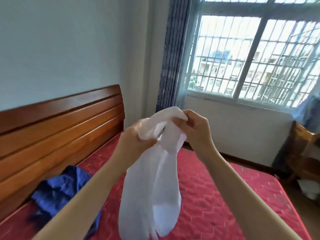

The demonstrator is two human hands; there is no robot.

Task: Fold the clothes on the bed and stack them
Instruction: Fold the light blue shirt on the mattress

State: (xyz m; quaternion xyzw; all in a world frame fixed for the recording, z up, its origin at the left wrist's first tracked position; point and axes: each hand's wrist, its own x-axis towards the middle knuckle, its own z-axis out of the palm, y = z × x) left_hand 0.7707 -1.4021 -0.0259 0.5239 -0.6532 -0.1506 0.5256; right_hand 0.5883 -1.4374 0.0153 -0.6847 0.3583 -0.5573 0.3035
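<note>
A white garment hangs in the air above the red mattress, bunched at its top and drooping down in long folds. My left hand grips the bunched top from the left, fingers curled into the cloth. My right hand pinches the upper edge of the same garment from the right. A crumpled blue garment lies on the mattress at the left, close to the headboard, partly hidden by my left forearm.
A wooden headboard runs along the left side against the wall. A barred window with a blue curtain is ahead. A wooden chair stands at the right beyond the mattress edge.
</note>
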